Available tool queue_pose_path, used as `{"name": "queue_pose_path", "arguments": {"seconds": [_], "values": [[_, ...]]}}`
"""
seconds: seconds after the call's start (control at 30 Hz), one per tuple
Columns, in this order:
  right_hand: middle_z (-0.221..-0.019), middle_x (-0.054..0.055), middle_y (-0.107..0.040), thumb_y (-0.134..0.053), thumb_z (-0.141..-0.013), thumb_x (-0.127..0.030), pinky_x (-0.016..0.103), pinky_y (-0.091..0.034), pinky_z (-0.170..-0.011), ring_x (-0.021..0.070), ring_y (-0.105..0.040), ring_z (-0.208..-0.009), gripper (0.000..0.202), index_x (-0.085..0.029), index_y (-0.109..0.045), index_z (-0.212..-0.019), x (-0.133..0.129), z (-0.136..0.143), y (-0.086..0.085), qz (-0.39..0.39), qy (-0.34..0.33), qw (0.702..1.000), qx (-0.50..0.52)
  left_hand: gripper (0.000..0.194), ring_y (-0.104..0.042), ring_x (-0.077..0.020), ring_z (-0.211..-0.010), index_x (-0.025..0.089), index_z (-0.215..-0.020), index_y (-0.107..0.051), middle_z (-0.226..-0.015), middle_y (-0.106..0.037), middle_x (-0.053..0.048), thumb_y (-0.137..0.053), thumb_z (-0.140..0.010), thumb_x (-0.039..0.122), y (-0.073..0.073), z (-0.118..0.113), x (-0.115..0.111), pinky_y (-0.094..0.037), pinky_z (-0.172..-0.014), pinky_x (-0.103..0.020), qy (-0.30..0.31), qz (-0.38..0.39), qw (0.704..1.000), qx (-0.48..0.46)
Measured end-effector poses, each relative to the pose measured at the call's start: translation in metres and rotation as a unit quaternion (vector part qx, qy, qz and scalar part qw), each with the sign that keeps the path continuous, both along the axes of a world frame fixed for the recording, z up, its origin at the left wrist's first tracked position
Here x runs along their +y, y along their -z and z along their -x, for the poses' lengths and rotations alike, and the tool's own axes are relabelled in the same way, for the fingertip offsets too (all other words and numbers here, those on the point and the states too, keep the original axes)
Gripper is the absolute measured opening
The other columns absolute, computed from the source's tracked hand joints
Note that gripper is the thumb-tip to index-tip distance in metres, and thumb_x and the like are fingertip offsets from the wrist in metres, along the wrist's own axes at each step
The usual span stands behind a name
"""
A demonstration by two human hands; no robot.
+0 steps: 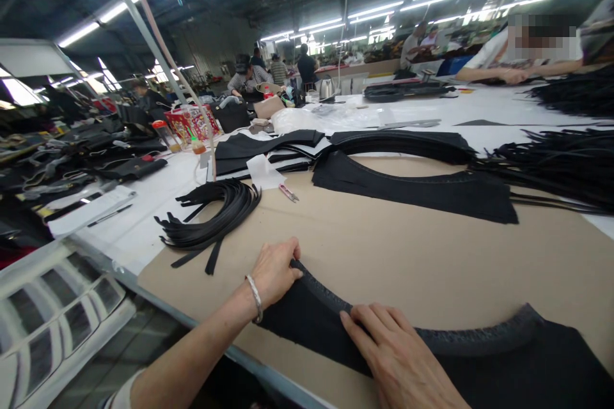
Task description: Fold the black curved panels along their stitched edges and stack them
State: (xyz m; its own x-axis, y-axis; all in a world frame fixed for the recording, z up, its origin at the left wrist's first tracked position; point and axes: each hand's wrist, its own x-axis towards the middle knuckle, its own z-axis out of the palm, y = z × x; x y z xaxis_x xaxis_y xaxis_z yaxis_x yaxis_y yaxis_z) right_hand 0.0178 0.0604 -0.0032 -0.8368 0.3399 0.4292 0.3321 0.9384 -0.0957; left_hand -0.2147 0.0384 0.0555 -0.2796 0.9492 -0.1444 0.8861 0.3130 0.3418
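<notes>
A black fabric panel [316, 326] with a deep curved edge lies in front of me on the tan board. Along that curve runs a dark, slightly shiny strip [480, 342]. My left hand [275, 271], a bracelet at its wrist, pinches the strip and panel at the curve's left end. Resting palm down across the middle of the curve is my right hand [391, 348]; its fingers lie on the strip and panel, so part of both is hidden beneath.
Behind the panel are a bundle of black strips [225, 214], pink-handled thread snips [288, 192], a white paper [263, 171] and stacked curved black panels [412, 188]. More black strips [566, 166] pile at right. A co-worker [522, 57] sits across the table. The table edge [192, 323] runs along the near left.
</notes>
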Motion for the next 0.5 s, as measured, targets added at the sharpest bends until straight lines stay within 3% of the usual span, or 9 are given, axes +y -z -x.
{"name": "queue_pose_path", "arguments": {"seconds": [0.1,0.3,0.5], "values": [[-0.09,0.002,-0.06,-0.058,-0.065,-0.011,0.03,-0.032,-0.074,0.0172,-0.048,-0.079,0.038,-0.018,-0.062,-0.101,0.0,0.009,-0.006,0.034,-0.001,0.999,-0.004,0.024,-0.058,-0.0159,-0.069,0.021,-0.083,-0.05,-0.07,-0.061,0.005,-0.069,-0.069,0.018,0.0,0.001,0.0,-0.034,-0.065,-0.026,-0.001,-0.002,1.0,0.001],[-0.096,0.005,-0.059,-0.053,-0.071,-0.005,0.032,-0.033,-0.074,0.0188,-0.049,-0.082,0.053,-0.015,-0.052,-0.124,-0.007,0.049,-0.014,0.044,0.01,0.998,-0.041,0.03,-0.058,-0.0168,-0.076,0.021,-0.088,-0.047,-0.075,-0.058,0.004,-0.07,-0.069,0.023,0.001,0.005,-0.003,-0.035,-0.067,-0.027,-0.012,-0.021,1.0,0.016],[-0.086,0.005,-0.058,-0.053,-0.072,-0.005,0.036,-0.033,-0.07,0.0209,-0.049,-0.077,0.032,-0.015,-0.061,-0.101,-0.014,0.066,-0.01,0.008,0.048,0.997,-0.053,0.027,-0.055,-0.0187,-0.087,0.021,-0.095,-0.05,-0.087,-0.059,0.001,-0.067,-0.074,0.021,0.013,0.002,-0.016,-0.038,-0.078,-0.032,-0.021,-0.126,0.992,0.015]]}}
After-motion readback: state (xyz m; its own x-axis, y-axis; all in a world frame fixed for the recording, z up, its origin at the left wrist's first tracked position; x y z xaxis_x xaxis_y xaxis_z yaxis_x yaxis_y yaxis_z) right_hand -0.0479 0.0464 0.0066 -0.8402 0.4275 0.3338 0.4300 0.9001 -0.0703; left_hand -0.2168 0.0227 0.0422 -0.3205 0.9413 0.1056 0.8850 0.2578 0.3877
